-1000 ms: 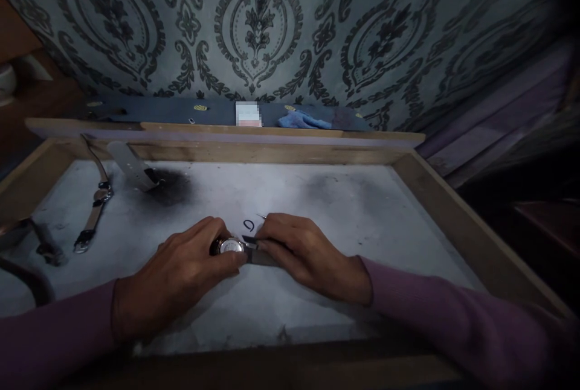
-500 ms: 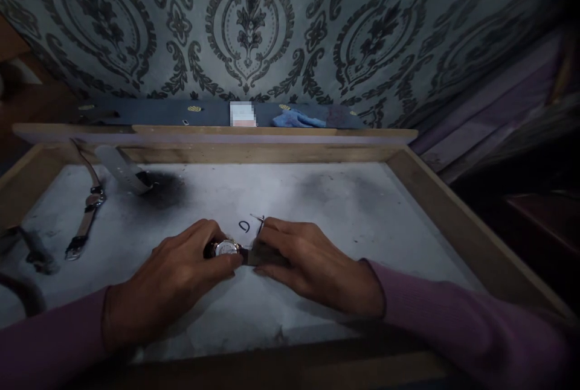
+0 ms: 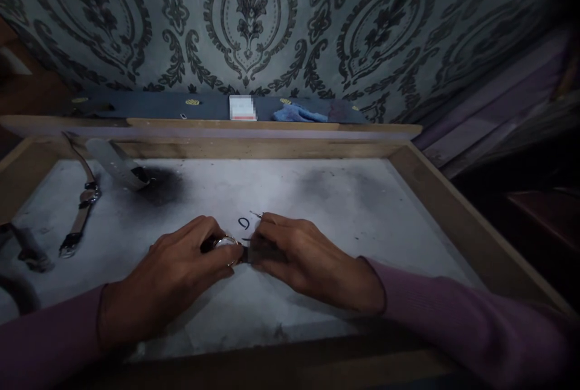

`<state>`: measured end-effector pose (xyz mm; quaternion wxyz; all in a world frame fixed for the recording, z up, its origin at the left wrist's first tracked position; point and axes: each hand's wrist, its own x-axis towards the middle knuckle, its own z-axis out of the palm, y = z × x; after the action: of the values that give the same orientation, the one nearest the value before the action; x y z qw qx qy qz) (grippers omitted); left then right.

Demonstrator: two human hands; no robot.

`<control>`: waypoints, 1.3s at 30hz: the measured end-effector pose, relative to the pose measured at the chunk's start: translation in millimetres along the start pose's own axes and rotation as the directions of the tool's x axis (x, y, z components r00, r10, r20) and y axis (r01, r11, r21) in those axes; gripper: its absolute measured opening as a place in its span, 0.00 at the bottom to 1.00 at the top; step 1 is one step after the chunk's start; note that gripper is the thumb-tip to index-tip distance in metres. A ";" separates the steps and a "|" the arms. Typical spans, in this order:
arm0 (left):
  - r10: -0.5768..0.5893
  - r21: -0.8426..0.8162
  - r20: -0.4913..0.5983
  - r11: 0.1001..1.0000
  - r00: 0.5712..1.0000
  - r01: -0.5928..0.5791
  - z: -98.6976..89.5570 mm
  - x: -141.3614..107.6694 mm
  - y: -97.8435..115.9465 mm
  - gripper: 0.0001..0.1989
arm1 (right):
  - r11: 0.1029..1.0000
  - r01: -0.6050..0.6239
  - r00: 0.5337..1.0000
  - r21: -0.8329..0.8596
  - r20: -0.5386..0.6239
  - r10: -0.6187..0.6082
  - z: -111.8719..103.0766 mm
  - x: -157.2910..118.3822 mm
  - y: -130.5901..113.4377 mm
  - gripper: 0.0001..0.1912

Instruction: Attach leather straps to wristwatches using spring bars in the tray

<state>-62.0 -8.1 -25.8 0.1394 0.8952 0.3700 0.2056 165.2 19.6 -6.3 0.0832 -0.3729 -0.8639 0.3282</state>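
Observation:
My left hand is closed on the case of a wristwatch with a gold-coloured rim. Its thumb lies across part of the watch's round face. Close beside it, my right hand pinches the dark watch strap at the right of the case. A thin pointed metal tip sticks out above the right fingers; the rest of that piece is hidden. Just beyond the fingers a small dark loop lies on the white surface.
A wooden-rimmed tray with a white bottom surrounds my hands. At its left lie a watch with a strap, a grey strap and other dark straps. On the ledge behind are a blue cloth and a small white box.
My left thumb has slid up over the watch face, covering more of it. The right fingers have shifted slightly left along the strap. The view has moved a little.

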 end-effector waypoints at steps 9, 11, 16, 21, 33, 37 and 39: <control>-0.058 -0.053 0.093 0.997 0.994 0.063 1.0 -0.1 -2.4 0.11 | 1.000 -0.005 1.000 0.029 -0.003 0.005 1.0 0.5 0.6 0.12; -0.053 -0.058 0.095 0.997 0.994 0.059 1.0 -0.1 -2.4 0.11 | 0.999 0.007 1.000 0.038 -0.015 -0.007 -0.6 0.5 1.0 0.12; -0.036 -0.068 0.077 0.997 0.996 0.041 1.9 0.5 -1.9 0.10 | 0.994 -0.025 0.986 0.103 -0.160 0.041 -11.4 1.3 7.2 0.09; -0.065 -0.063 0.088 0.996 0.994 0.070 2.6 0.1 -0.8 0.10 | 0.998 -0.014 0.955 -0.057 -0.295 -0.003 -17.3 4.3 24.8 0.08; -0.049 -0.052 0.092 0.997 0.995 0.054 1.5 0.9 -2.3 0.08 | 0.929 0.153 0.975 -0.338 -0.102 -0.198 -3.0 -7.7 -1.7 0.09; -0.055 -0.063 0.102 0.996 0.993 0.062 1.2 0.0 -1.5 0.09 | 0.951 0.113 0.989 -0.288 -0.062 -0.136 3.3 -8.7 -6.3 0.04; -0.048 -0.064 0.096 0.996 0.994 0.054 1.1 -0.4 -1.7 0.09 | 0.971 0.077 0.994 -0.228 -0.062 -0.093 3.7 -8.1 -6.4 0.03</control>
<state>-62.8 -7.4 -27.6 0.1917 0.8890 0.3788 0.1714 165.7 8.8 -4.4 0.0855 -0.3541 -0.9072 0.2107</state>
